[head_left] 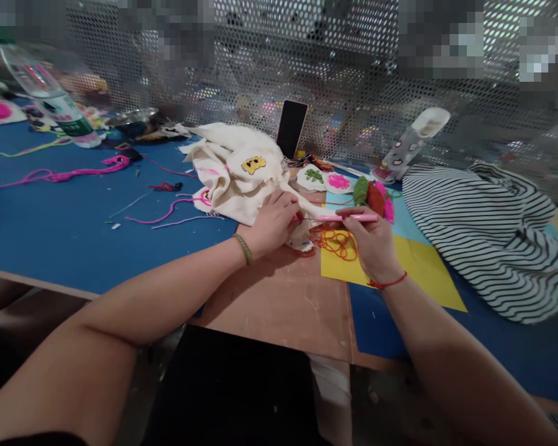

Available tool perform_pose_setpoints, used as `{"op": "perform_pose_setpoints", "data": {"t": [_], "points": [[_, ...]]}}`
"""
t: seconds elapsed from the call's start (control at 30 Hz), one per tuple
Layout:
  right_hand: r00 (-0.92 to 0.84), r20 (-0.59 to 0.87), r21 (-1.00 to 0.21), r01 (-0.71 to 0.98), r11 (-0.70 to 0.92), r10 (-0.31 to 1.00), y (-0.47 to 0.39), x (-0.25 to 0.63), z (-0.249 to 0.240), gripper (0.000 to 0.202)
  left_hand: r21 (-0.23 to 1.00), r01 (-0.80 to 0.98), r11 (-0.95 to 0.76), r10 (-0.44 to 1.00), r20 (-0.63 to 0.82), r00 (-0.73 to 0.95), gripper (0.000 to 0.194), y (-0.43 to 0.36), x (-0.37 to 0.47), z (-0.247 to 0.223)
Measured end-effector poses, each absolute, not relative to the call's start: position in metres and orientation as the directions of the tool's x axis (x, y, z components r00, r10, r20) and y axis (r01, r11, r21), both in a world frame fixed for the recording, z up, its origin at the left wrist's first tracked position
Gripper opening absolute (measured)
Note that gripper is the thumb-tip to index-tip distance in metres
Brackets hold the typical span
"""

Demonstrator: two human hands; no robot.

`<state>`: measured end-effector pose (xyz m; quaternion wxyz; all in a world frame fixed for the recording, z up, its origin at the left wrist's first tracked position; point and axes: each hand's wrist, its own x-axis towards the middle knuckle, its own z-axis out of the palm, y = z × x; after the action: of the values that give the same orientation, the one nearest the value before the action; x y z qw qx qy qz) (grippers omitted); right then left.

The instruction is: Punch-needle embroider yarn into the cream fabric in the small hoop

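My right hand [369,238] is closed round a pink-handled tool [360,218], whose thin metal shaft points left toward my other hand. My left hand [275,224] has its fingers curled on the cream cloth [248,201], with something small and pink showing at the fingertips. A yellow embroidered patch [253,164] lies on the cloth behind the hands. Loose orange yarn [338,243] sits between the hands, partly on yellow paper [423,266]. The tool's tip and the left fingertips are hard to make out.
A phone [292,127] leans upright against the perforated metal screen [353,80]. Green, red and pink yarn bundles [376,197] lie right of two small patches. Striped cloth [488,229] covers the right side. A bottle [58,102], metal bowl [134,122] and pink yarn [65,175] are left.
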<state>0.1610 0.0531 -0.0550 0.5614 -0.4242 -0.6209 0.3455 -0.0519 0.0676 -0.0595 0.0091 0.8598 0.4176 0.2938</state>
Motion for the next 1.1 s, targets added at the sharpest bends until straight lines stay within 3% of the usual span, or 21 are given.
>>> {"op": "perform_pose_setpoints", "data": {"t": [1.1], "points": [[0.058, 0.363, -0.929, 0.093, 0.357, 0.93, 0.053, 0.163, -0.0508, 0.011, 0.265, 0.714, -0.648, 0.724, 0.505, 0.47, 0.01, 0.0682, -0.0521, -0.0588]]}}
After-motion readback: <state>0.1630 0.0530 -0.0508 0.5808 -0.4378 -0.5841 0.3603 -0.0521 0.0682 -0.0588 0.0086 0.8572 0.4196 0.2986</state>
